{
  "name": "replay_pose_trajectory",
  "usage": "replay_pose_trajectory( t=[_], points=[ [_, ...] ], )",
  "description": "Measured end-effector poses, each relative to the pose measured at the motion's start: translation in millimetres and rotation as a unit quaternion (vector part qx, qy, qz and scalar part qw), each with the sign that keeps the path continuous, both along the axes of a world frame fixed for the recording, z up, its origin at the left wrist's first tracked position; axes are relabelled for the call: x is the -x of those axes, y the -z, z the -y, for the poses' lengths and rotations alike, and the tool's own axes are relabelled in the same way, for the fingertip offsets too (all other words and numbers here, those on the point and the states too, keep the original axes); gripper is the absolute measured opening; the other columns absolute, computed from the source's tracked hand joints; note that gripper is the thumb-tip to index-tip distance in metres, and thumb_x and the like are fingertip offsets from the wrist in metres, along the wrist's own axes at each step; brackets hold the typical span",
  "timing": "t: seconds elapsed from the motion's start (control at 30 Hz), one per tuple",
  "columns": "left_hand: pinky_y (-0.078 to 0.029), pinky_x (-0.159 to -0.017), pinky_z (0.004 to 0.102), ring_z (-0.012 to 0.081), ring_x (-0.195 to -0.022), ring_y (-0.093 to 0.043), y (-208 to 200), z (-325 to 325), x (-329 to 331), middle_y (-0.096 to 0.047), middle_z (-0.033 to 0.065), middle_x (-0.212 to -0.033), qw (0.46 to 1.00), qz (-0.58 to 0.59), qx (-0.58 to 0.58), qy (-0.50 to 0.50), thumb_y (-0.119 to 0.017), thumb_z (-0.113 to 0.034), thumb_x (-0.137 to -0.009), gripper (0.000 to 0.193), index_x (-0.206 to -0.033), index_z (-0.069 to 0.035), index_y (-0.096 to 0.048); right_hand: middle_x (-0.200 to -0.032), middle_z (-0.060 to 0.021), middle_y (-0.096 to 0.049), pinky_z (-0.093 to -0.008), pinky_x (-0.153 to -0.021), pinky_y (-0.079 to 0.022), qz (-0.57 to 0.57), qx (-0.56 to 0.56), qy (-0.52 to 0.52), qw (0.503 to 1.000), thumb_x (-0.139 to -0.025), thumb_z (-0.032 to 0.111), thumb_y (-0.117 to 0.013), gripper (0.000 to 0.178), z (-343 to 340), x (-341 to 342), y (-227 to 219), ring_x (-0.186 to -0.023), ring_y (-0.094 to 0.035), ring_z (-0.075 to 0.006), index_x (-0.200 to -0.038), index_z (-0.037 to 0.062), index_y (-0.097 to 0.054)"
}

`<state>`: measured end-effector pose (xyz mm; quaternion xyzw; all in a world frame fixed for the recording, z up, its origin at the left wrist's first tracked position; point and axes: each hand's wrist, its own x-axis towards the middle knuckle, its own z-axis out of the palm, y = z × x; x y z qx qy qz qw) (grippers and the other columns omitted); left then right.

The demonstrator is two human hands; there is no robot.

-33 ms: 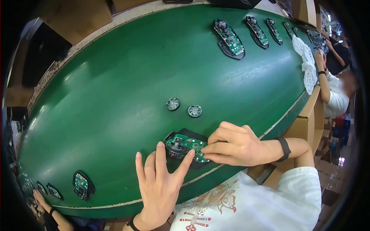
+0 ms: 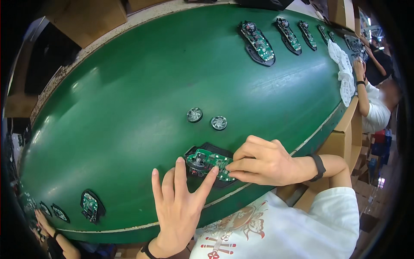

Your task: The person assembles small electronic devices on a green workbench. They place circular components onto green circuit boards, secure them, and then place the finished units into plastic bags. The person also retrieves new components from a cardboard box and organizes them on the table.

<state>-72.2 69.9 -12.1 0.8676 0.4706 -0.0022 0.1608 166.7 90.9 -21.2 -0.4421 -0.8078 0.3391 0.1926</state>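
A green table (image 2: 129,121) stretches across the view; circuit-board units (image 2: 289,36) in black casings lie in a row at its upper right, near crumpled white wrapping (image 2: 345,77); a cardboard box (image 2: 340,143) stands beside the table's right edge; beyond it, a person in a white shirt (image 2: 374,113); brown cardboard (image 2: 86,19) fills the upper left.

A glossy green tabletop (image 2: 129,108), its edges bowed by the lens, spreads through the room and catches pale streaks of light, with a speckled strip (image 2: 88,52) along its far side. Brown cardboard (image 2: 88,21) stands behind at upper left, and an open carton (image 2: 343,136) sits against the right edge. Beyond, small bright lights (image 2: 368,20) shine above blurred red (image 2: 379,137) and blue shapes.
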Motion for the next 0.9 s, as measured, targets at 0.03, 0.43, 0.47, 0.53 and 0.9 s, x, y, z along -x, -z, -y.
replay_pose_trajectory(
  t=[0.03,0.43,0.47,0.53,0.9],
  points=[
    [-0.039,-0.104,0.0571,0.0323,-0.109,-0.051,0.5,-1.3,0.0,-0.049,0.0191,-0.131,1.000,0.006,0.001,0.001,-0.077,-0.010,-0.071,0.061,-0.124,-0.036,-0.065,-0.084,0.0024,-0.059,-0.0288,-0.043,-0.042,-0.003,0.014,0.005,1.000,-0.076,0.013,-0.077,0.014,0.5,1.1,-0.3,-0.073,-0.054,-0.0138,-0.089,0.0100,-0.072],
    [-0.036,-0.105,0.0589,0.0330,-0.111,-0.051,4.4,-4.0,5.8,-0.050,0.0210,-0.131,0.998,0.066,0.001,0.012,-0.067,-0.011,-0.076,0.061,-0.134,-0.029,-0.058,-0.088,-0.0041,-0.064,-0.0319,-0.057,-0.049,0.059,0.021,0.037,0.997,-0.070,0.008,-0.082,0.030,18.8,9.3,-8.5,-0.073,-0.059,-0.0207,-0.098,0.0068,-0.074],
    [-0.037,-0.105,0.0587,0.0332,-0.111,-0.051,3.8,-4.3,6.9,-0.049,0.0211,-0.131,0.998,0.063,0.003,0.015,-0.067,-0.011,-0.076,0.063,-0.135,-0.029,-0.057,-0.091,-0.0044,-0.064,-0.0315,-0.058,-0.050,0.072,0.015,0.030,0.997,-0.069,0.010,-0.082,0.034,20.0,9.6,-10.3,-0.074,-0.059,-0.0209,-0.101,0.0071,-0.073],
    [-0.037,-0.105,0.0581,0.0339,-0.113,-0.050,0.1,-5.4,11.9,-0.049,0.0214,-0.132,0.998,0.065,0.019,0.017,-0.069,-0.012,-0.075,0.066,-0.137,-0.029,-0.054,-0.096,-0.0044,-0.064,-0.0301,-0.057,-0.050,0.097,-0.016,-0.005,0.995,-0.070,0.013,-0.082,0.039,19.4,11.9,-14.7,-0.077,-0.059,-0.0204,-0.107,0.0076,-0.071],
    [-0.036,-0.106,0.0478,0.0402,-0.128,-0.041,-42.7,-1.2,131.5,-0.041,0.0215,-0.143,0.948,-0.066,0.026,-0.310,-0.074,-0.007,-0.078,0.070,-0.142,-0.012,-0.048,-0.111,-0.0138,-0.059,-0.0239,-0.051,-0.048,0.173,-0.188,-0.183,0.949,-0.079,0.009,-0.062,0.041,-1.0,46.6,-8.0,-0.095,-0.058,-0.0192,-0.119,-0.0023,-0.062]
  ],
)
